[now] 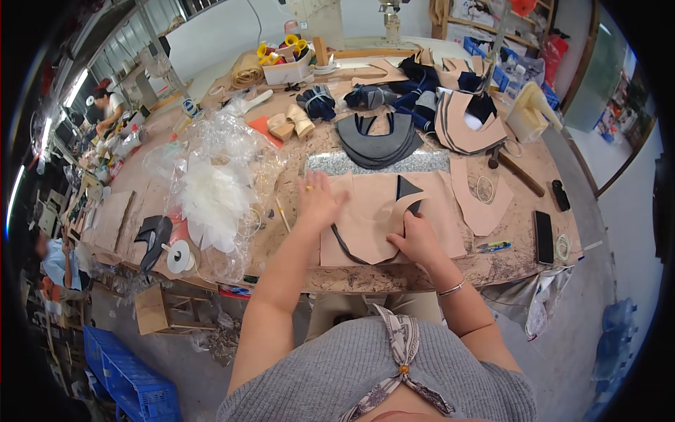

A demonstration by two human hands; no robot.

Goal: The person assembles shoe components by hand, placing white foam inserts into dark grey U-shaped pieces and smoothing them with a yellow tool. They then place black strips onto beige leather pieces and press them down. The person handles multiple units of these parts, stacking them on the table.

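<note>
A beige U-shaped cut piece with a dark underside, leather-like, lies in front of me on a larger beige sheet. My right hand pinches its right arm, which curls up off the sheet and shows the dark side. Flat at the upper left of the piece rests my left hand, fingers spread and nothing gripped. Beyond the sheet is a speckled stone slab, partly covered. On its far edge sits a stack of dark grey U-shaped pieces.
At right lie another beige cutout, a hammer, a phone and a small cutter. Left are clear plastic bags, a white tape roll and dark cut pieces. Bundled dark pieces lie farther back.
</note>
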